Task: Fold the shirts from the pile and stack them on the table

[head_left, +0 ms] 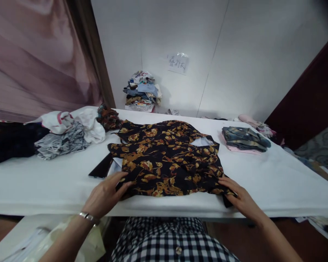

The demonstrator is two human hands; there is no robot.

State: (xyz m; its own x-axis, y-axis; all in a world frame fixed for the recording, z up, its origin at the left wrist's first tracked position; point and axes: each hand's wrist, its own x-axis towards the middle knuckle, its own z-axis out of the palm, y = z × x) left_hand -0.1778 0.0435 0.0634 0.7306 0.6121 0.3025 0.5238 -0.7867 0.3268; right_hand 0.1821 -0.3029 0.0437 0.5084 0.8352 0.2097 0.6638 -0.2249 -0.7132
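A black shirt with a gold and brown flower print [164, 160] lies spread flat on the white-covered table, its lower edge towards me. At its near left corner, my left hand [108, 191] is closed on the fabric edge, thumb and fingers on either side. My right hand [239, 198] grips the near right corner, fingers on top of the cloth. A flat black piece [101, 167] sticks out past the shirt's left side; whether it belongs to the shirt I cannot tell. Pale patches [202, 142] show at both sides of the shirt.
Crumpled clothes, including a striped one [64, 142] and a dark one [16, 142], lie on the left. A folded stack [244, 138] sits on the right. A tall clothes pile [142, 91] stands by the wall, near a paper sign [178, 63]. The table's front edge [175, 209] runs before me.
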